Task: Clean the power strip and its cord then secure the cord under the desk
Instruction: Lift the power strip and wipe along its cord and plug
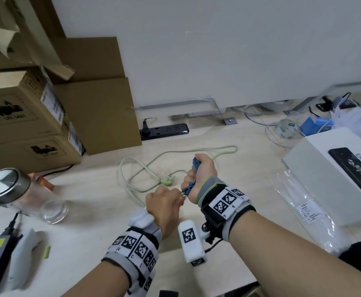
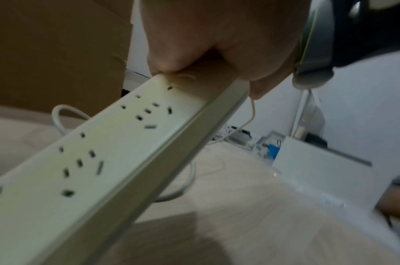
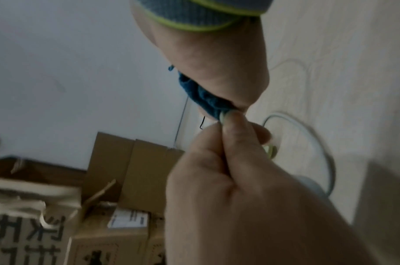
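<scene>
My left hand (image 1: pixel 164 202) grips the cord end of the white power strip (image 2: pixel 103 152), which runs back under my wrist. Its thumb and forefinger (image 3: pixel 230 125) pinch the pale green cord (image 3: pixel 223 117) where it leaves the strip. Right beside them, my right hand (image 1: pixel 201 172) is fisted round a blue cloth (image 1: pixel 195 163) wrapped about the cord. Beyond the hands the rest of the cord (image 1: pixel 175 152) lies in loose loops on the desk. Its plug (image 1: pixel 166 181) lies just left of my right hand.
Stacked cardboard boxes (image 1: pixel 36 116) fill the left. A black power strip (image 1: pixel 164 130) lies by the partition behind the loops. A glass jar with a metal lid (image 1: pixel 6 189) stands front left. A white phone box (image 1: pixel 336 168) and a plastic bag (image 1: pixel 303 206) lie right.
</scene>
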